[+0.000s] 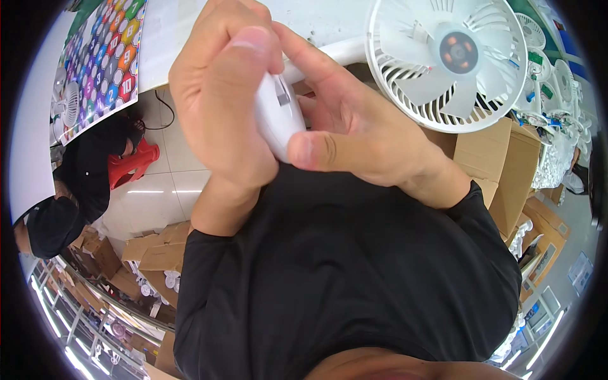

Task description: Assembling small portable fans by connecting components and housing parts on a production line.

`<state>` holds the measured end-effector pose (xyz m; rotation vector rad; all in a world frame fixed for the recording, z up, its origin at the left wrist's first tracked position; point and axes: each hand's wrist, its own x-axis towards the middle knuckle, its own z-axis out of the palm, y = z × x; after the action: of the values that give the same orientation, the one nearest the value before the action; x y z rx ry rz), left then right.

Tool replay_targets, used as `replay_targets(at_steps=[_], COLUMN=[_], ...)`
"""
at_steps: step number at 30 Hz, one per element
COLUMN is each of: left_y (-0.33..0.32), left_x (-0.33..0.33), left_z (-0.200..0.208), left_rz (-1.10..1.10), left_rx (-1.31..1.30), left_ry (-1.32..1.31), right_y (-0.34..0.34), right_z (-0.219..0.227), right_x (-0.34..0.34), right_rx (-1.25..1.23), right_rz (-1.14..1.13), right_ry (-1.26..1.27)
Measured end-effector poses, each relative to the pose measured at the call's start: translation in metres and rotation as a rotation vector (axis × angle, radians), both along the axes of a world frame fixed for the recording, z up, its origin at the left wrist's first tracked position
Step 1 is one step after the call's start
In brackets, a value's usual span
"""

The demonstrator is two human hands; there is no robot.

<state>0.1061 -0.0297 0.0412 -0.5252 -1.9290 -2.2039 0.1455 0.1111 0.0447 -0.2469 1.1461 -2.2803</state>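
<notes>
In front of my chest, my left hand [218, 95] is closed round a smooth, rounded white plastic piece [277, 126]. A small greyish rectangular slot shows on its face. The thumb of my right hand [373, 136] presses on the piece's lower end, while its other fingers reach behind it, partly hidden. Most of the piece is covered by my left hand, so its full shape cannot be made out. Just beyond my right hand lies a white fan [411, 104] with a slotted round rim, pale blades and a dark hub with copper-coloured spots.
The white table [168, 41] carries a colourful patterned sheet [104, 63] at its left. Cardboard boxes [487, 152] stand at my right. Fan parts with green boards [544, 88] are heaped farther right. Another person in black [88, 171] sits at left near a red stool [134, 166].
</notes>
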Motion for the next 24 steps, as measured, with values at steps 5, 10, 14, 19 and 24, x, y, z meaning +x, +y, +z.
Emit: replay_targets(at_steps=[5, 10, 14, 19, 24], left_y=[-0.005, 0.029, 0.02, 0.002, 0.012], left_x=[-0.017, -0.011, -0.008, 0.002, -0.01], left_z=[-0.004, 0.01, 0.018, 0.003, -0.016], left_rz=[0.003, 0.408, 0.254, 0.022, 0.07], left_rx=[0.042, 0.173, 0.382, 0.401, 0.356], left_ry=[0.355, 0.381, 0.187, 0.073, 0.064], right_y=[-0.01, -0.013, -0.02, -0.017, -0.012], right_z=[-0.005, -0.015, -0.021, -0.017, -0.018], right_x=[-0.002, -0.01, -0.02, -0.018, -0.024], right_rx=[0.032, -0.031, -0.014, -0.015, 0.349], right_rz=[-0.123, -0.13, -0.198, -0.177, -0.103], right_ry=[0.123, 0.31, 0.647, 0.611, 0.503])
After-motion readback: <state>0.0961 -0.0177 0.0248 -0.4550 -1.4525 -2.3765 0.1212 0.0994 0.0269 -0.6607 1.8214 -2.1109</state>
